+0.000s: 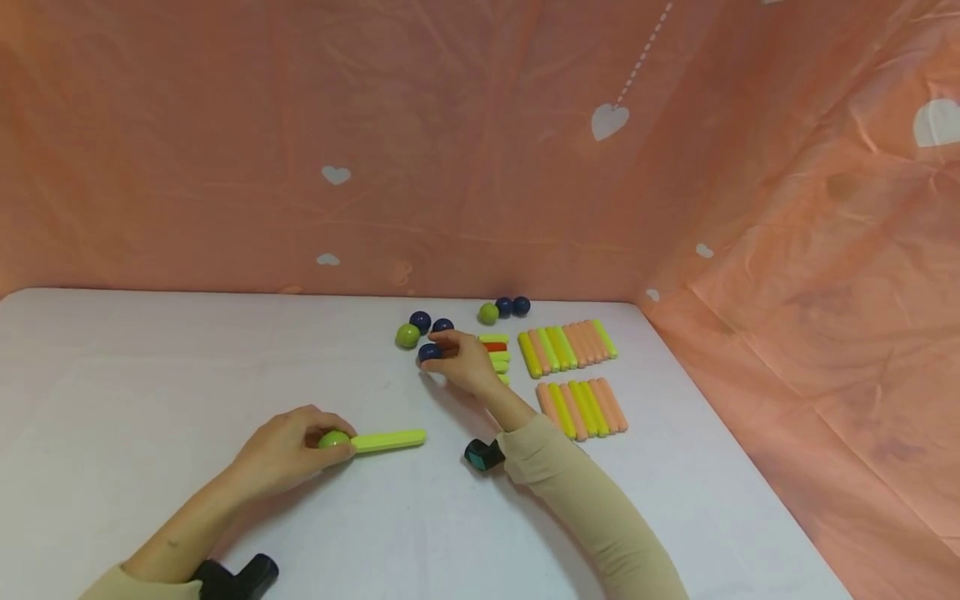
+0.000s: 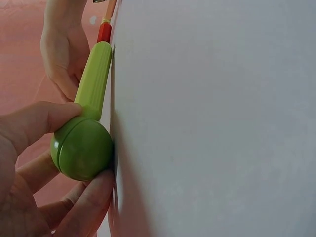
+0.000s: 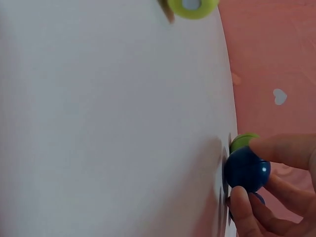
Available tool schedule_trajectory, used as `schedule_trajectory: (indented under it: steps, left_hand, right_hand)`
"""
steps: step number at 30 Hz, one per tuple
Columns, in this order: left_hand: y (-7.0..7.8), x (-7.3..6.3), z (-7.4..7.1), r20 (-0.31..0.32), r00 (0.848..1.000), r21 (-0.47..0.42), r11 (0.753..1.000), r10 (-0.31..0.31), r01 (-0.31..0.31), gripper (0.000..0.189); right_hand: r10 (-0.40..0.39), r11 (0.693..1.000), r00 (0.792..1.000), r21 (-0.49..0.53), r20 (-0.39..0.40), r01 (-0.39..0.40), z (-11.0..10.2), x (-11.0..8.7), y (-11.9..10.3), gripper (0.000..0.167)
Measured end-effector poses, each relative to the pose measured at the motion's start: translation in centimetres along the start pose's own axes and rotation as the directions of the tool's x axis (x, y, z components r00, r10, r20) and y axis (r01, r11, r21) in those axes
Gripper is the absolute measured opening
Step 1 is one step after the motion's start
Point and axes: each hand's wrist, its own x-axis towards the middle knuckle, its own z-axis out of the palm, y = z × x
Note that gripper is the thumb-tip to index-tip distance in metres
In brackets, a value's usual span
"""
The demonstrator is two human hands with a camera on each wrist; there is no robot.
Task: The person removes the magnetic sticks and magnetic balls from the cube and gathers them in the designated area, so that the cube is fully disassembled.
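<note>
My left hand [image 1: 296, 442] pinches a green ball [image 2: 84, 150] between thumb and fingers. From that ball a yellow-green stick [image 1: 390, 440] points to the right, joined end-on to it. Farther back, my right hand [image 1: 467, 362] grips a dark blue ball [image 3: 248, 169] between thumb and fingertips, close over the white table [image 1: 187, 375]. Another green ball [image 1: 407, 336] and two blue balls, one of them [image 1: 420, 322] in full view, lie just beyond the right hand. In the right wrist view the stick's round hollow end [image 3: 193, 7] shows at the top.
Two rows of orange and yellow sticks [image 1: 567, 347] [image 1: 582, 408] lie at the right. Several green sticks and a red stick [image 1: 495, 347] are partly hidden behind the right hand. One green ball [image 1: 488, 313] and two blue balls [image 1: 513, 307] sit near the back edge. An orange curtain [image 1: 480, 150] hangs behind.
</note>
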Motion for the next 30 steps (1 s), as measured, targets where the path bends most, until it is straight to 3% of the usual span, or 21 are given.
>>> schedule_trajectory:
  steps: [11,15,19,25,30]
  left_hand:
    - [0.0,0.0,0.1,0.006,1.0,0.004,1.0,0.002,-0.002,0.02]
    - [-0.1,0.0,0.0,0.003,1.0,0.004,1.0,0.004,-0.004,0.02]
    - [-0.2,-0.1,-0.1,0.009,1.0,0.0,1.0,0.007,-0.007,0.022]
    - [-0.3,-0.1,-0.2,0.013,0.999,-0.019,0.999,0.035,-0.034,0.025]
    - [-0.3,-0.1,-0.2,0.013,0.999,-0.033,0.999,0.038,-0.037,0.028]
  right_hand:
    - [-0.018,0.999,1.0,0.048,-0.015,0.019,-1.1,-1.7,0.5,0.042]
    - [-0.076,0.992,0.997,0.095,-0.011,0.077,-1.2,-3.4,0.4,0.04]
    - [-0.15,0.981,0.986,0.138,0.07,0.139,-1.1,-4.9,0.4,0.035]
    - [-0.16,0.979,0.959,0.162,0.232,0.124,-0.6,-6.2,0.6,0.034]
    - [-0.198,0.979,0.909,0.123,0.368,0.163,-0.2,-6.6,0.8,0.034]
